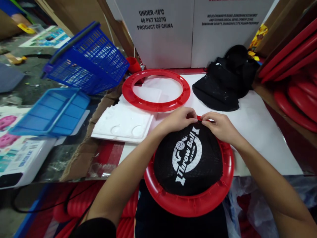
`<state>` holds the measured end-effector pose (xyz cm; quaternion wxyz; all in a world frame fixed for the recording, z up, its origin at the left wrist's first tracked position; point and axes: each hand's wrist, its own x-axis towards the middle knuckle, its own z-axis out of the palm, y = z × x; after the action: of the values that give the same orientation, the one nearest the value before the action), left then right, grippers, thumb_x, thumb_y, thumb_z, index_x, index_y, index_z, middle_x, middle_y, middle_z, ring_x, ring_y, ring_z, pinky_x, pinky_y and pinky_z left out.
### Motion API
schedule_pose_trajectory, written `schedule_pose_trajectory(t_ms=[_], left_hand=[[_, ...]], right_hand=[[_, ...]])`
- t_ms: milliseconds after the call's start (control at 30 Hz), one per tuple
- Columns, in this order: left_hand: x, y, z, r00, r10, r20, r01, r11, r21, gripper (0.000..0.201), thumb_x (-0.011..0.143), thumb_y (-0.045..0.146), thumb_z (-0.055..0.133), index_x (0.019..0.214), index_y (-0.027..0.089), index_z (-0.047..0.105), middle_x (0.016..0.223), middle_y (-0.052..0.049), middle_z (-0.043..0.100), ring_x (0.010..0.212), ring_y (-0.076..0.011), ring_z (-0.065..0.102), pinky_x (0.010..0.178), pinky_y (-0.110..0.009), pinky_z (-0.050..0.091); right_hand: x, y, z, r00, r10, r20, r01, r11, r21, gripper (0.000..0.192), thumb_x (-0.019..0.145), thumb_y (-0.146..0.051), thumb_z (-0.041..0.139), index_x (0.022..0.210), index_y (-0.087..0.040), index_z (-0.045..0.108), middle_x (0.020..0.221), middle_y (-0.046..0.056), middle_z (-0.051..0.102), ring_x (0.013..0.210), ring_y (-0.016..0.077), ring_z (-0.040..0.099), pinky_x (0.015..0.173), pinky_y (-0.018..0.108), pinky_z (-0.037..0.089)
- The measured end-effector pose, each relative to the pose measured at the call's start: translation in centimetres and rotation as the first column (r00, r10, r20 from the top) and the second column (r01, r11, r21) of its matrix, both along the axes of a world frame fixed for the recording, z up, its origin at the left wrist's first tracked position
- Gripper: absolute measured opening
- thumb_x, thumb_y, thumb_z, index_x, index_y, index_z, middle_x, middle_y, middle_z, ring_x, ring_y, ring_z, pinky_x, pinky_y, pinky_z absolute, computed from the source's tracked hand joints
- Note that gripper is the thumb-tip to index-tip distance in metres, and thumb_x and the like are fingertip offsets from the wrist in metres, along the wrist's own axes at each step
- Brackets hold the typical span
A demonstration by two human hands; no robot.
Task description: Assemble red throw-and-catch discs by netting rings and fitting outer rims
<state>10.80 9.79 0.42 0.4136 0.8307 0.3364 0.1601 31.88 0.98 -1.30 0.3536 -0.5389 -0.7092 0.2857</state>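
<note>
Nearest, red ring [189, 203] with black net [188, 158] at table [260, 138] edge | left hand [177, 120] and right hand [219, 127] pinch net's far rim, seemingly onto ring | beyond: empty red ring [156, 105], black net pile [223, 82], blue basket [86, 59]

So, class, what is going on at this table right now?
A person works with two bare hands on a red ring covered by black mesh printed "Throw Ball". The left hand and right hand both pinch the mesh at the ring's far edge. Beyond lie an empty red ring, a pile of black mesh and a white foam tray; a blue basket stands to the left.
</note>
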Motion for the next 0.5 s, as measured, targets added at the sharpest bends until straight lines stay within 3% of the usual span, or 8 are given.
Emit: schedule_pose_trajectory(t_ms=[167, 233, 367, 500], left_hand=[[0.0, -0.2, -1.2, 0.997, 0.021, 0.079, -0.023, 0.999, 0.027, 0.008, 0.094, 0.018, 0.068, 0.089, 0.018, 0.074, 0.089, -0.002, 0.077, 0.082, -0.0168, 0.068, 0.078, -0.032, 0.05], [0.1, -0.1, -1.5, 0.991, 0.037, 0.127, -0.038, 0.999, 0.006, 0.005, 0.093, 0.017, 0.07, 0.091, 0.018, 0.074, 0.091, -0.002, 0.078, 0.084, -0.0169, 0.069, 0.08, -0.031, 0.051], [0.2, 0.1, -1.8, 0.973, 0.086, 0.216, -0.074, 0.995, -0.063, 0.008, 0.091, 0.015, 0.074, 0.098, 0.018, 0.074, 0.094, -0.003, 0.079, 0.088, -0.0172, 0.072, 0.082, -0.031, 0.053], [0.3, 0.1, -1.8, 0.972, 0.103, 0.212, -0.093, 0.994, -0.057, 0.007, 0.091, 0.015, 0.074, 0.098, 0.018, 0.075, 0.094, -0.003, 0.079, 0.086, -0.0167, 0.072, 0.081, -0.03, 0.053]], right_hand=[[-0.9, -0.8, 0.0, 0.955, -0.109, 0.276, 0.076, 0.989, 0.126, 0.025, 0.105, -0.02, 0.049, 0.085, -0.021, 0.065, 0.096, 0.01, 0.07, 0.094, 0.0266, 0.062, 0.089, 0.044, 0.049], [-1.0, -0.9, -0.1, 0.924, -0.138, 0.357, 0.102, 0.988, 0.12, 0.025, 0.106, -0.02, 0.048, 0.087, -0.021, 0.064, 0.096, 0.01, 0.07, 0.095, 0.0276, 0.06, 0.091, 0.046, 0.047], [-0.4, -0.6, -0.1, 0.96, -0.077, 0.268, 0.087, 0.996, -0.024, 0.022, 0.105, -0.019, 0.05, 0.09, -0.021, 0.065, 0.096, 0.007, 0.068, 0.094, 0.024, 0.062, 0.088, 0.041, 0.047], [0.2, -0.1, -0.1, 0.98, -0.102, 0.169, 0.114, 0.992, -0.061, 0.022, 0.103, -0.02, 0.054, 0.087, -0.02, 0.069, 0.105, 0.008, 0.06, 0.099, 0.0221, 0.061, 0.093, 0.04, 0.048]])
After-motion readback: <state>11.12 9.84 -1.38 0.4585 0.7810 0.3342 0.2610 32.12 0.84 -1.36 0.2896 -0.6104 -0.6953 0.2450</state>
